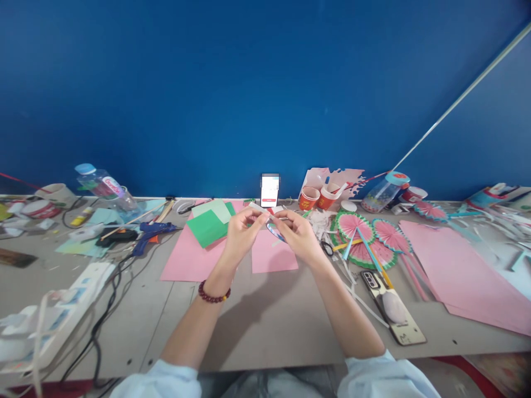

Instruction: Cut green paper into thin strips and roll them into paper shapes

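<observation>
Above the table's middle, my left hand (244, 231) and my right hand (299, 235) are raised with the fingertips close together. Thumb and fingers of the left are pinched on a thin whitish strip (256, 207). Beneath the right fingers shows a curved, blue-edged band (275, 232), which looks like part of a tape roll; the fingers hide most of it. Below the hands lies a pink paper sheet (274, 257). Green paper (207, 228) rests on a larger pink sheet (178, 265) to the left.
A lit phone (270, 190) stands against the blue wall. Rightward are paper cups (309, 198), scissors (327, 249), pleated watermelon fans (357, 228), another phone (394, 309) and pink sheets (464, 271). Leftward are a blue glue gun (151, 233), cables, a power strip (77, 301) and a bottle (105, 185).
</observation>
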The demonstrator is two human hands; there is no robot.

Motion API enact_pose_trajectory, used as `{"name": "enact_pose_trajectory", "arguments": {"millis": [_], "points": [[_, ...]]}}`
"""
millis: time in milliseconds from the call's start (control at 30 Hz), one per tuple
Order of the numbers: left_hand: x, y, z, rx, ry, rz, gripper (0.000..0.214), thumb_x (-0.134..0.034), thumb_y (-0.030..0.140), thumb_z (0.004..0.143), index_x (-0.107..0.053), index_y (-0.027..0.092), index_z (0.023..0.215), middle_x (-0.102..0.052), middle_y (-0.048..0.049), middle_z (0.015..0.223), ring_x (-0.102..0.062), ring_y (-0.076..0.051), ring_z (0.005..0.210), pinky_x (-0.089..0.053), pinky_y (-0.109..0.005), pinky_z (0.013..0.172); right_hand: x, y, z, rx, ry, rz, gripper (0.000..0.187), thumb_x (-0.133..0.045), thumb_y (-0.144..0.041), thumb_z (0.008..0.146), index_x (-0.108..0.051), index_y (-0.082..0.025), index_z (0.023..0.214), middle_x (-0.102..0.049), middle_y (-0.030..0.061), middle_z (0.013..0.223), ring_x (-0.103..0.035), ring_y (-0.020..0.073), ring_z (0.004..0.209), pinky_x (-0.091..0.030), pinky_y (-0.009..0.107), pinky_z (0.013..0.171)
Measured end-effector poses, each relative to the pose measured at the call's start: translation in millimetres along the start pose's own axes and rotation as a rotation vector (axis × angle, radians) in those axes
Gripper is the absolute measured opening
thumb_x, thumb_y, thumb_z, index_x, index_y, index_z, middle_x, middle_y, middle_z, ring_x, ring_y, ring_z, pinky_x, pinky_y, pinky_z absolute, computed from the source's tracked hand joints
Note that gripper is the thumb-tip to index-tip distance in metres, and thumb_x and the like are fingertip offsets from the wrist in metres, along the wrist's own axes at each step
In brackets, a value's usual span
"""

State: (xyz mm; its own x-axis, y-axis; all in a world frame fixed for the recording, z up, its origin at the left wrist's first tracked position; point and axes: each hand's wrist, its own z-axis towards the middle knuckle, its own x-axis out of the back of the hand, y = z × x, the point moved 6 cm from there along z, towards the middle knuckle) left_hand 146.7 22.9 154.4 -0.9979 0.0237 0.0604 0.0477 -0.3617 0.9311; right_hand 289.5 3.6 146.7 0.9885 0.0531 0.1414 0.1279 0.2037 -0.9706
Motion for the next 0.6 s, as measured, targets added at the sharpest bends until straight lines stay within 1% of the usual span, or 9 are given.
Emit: {"name": "enact_pose_trajectory", "arguments": {"millis": [133,200,300,433,500,600], "points": [[-1.6,7,2,-0.079,-0.125,0.015,0.019,-0.069,0.038,0.076,-0.071,0.02,0.076,-0.068,-0.0045,0.081,-0.061,-0.016,0.078,-0.048,-0.027,0.067,4,-3,0,0.051,0.04,-0.097,0.025,-0.055,-0.043,0.084,-0.061,-0.019,0.089,-0.05,-0.0032,0.059,-0.041,0.0097,0.05,-0.03,0.023,0.047],[-1.0,13,2,-0.13,-0.161,0.032,0.016,-0.072,0.036,0.075,-0.071,0.02,0.078,-0.068,-0.0053,0.084,-0.061,-0.017,0.08,-0.048,-0.028,0.069,5,-8,-2,0.095,0.048,-0.136,0.023,-0.054,-0.041,0.084,-0.061,-0.019,0.089,-0.051,-0.0023,0.061,-0.042,0.0104,0.052,-0.031,0.023,0.049],[2.4,25,0,-0.222,-0.129,0.105,0.014,-0.072,0.035,0.076,-0.071,0.021,0.079,-0.068,-0.0055,0.083,-0.06,-0.016,0.078,-0.048,-0.029,0.069,4,-16,-5,0.143,0.044,-0.185,0.022,-0.052,-0.039,0.086,-0.061,-0.019,0.092,-0.05,-0.0026,0.062,-0.04,0.0103,0.052,-0.03,0.023,0.049],[5.5,35,-2,-0.32,-0.084,0.186,0.012,-0.067,0.033,0.08,-0.071,0.022,0.078,-0.067,-0.0047,0.082,-0.06,-0.016,0.078,-0.049,-0.029,0.069,3,-24,-10,0.178,0.048,-0.249,0.023,-0.05,-0.037,0.088,-0.058,-0.02,0.102,-0.042,-0.0064,0.055,-0.034,0.0095,0.048,-0.027,0.023,0.048],[6.5,37,-3,-0.365,-0.079,0.22,0.011,-0.066,0.031,0.082,-0.07,0.021,0.078,-0.066,-0.0046,0.082,-0.06,-0.016,0.078,-0.049,-0.029,0.07,4,-26,-11,0.195,0.095,-0.274,0.021,-0.052,-0.036,0.087,-0.054,-0.022,0.102,-0.041,-0.0082,0.053,-0.034,0.0092,0.047,-0.028,0.022,0.048],[7.1,39,-3,-0.465,-0.07,0.275,0.011,-0.062,0.028,0.085,-0.069,0.021,0.079,-0.066,-0.0047,0.082,-0.061,-0.016,0.079,-0.049,-0.029,0.071,7,-26,-12,0.219,0.192,-0.298,0.018,-0.057,-0.035,0.084,-0.049,-0.023,0.093,-0.043,-0.0086,0.055,-0.038,0.0089,0.048,-0.031,0.02,0.049]]}}
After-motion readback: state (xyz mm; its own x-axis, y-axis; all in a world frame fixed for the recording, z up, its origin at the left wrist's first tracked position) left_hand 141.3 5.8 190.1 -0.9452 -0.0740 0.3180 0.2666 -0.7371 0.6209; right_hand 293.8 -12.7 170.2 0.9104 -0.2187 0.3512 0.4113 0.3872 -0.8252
